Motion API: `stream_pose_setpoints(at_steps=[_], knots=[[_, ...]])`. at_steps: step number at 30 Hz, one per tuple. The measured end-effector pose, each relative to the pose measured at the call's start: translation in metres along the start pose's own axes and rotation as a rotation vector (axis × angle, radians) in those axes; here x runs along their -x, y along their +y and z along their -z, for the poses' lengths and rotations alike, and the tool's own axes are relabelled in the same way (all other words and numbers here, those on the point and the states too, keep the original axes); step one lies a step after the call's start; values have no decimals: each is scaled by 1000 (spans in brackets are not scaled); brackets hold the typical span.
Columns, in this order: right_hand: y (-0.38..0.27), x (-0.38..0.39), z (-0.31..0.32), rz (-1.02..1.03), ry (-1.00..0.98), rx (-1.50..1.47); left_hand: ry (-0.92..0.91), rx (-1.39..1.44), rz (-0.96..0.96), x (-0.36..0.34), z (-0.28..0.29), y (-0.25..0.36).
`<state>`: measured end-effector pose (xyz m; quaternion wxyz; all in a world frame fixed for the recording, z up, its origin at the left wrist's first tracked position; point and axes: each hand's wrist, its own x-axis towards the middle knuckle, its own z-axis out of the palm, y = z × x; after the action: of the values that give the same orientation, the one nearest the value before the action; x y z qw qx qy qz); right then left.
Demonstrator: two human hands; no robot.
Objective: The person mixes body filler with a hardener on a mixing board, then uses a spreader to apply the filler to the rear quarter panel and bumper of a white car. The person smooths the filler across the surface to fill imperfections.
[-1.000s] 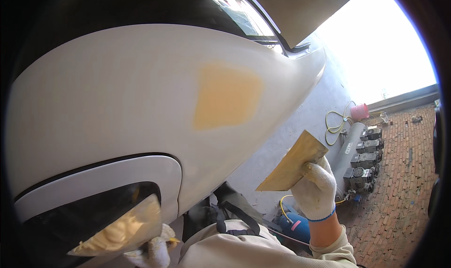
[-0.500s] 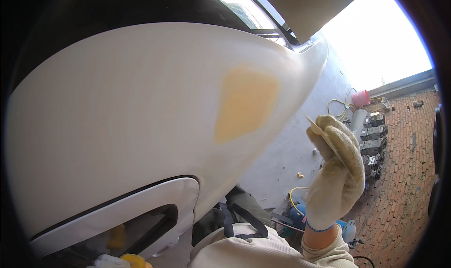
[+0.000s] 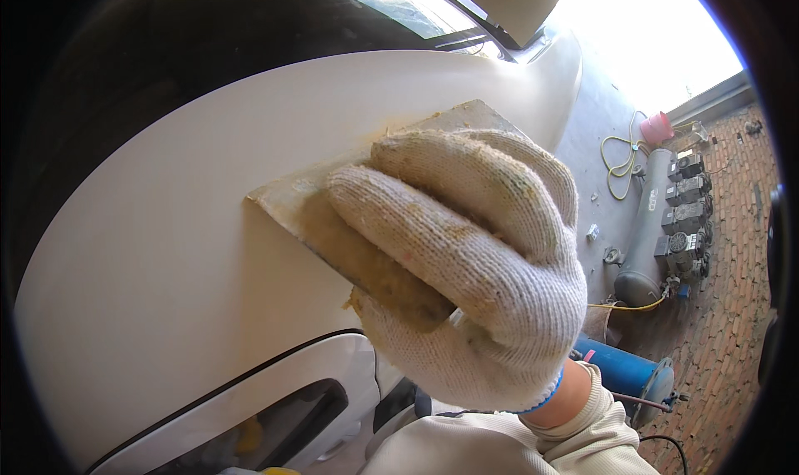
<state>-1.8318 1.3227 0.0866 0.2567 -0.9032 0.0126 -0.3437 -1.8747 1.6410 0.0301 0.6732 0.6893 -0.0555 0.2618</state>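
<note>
My right hand (image 3: 474, 250), in a white knit glove with yellow-brown stains, is closed around a flat putty spreader (image 3: 349, 250). The spreader is a thin, broad blade smeared with tan filler. Its far edge lies over the white car body panel (image 3: 150, 208); whether it touches the surface I cannot tell. The hand and blade hide the yellowish patch on the panel. At the lower edge a sliver of yellow (image 3: 280, 472) shows beside something whitish, perhaps my left glove; its fingers are not visible.
Below the panel lies a car window (image 3: 275, 425) with a white frame. To the right, a grey air-compressor tank (image 3: 645, 250) with several motors stands by a brick wall (image 3: 732, 308). Nearby are a pink bucket (image 3: 657, 128), a yellow hose (image 3: 610, 163) and a blue cylinder (image 3: 624, 367).
My right hand has moved left from beside the panel to over it, turning so that the spreader's face now shows. The yellowish patch has become covered. The view has shifted slightly.
</note>
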Motion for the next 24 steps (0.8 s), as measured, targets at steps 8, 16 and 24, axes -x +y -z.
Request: stream_pose_setpoints(at_steps=[8, 16, 24], knots=[[-2, 44, -20, 18, -14, 102, 219, 139, 156, -5, -1, -2], [1, 59, -18, 17, 145, -53, -15, -79, 20, -5, -10, -3], [30, 9, -14, 93, 178, -160, -49, -131, 0, -3, -10, -5]])
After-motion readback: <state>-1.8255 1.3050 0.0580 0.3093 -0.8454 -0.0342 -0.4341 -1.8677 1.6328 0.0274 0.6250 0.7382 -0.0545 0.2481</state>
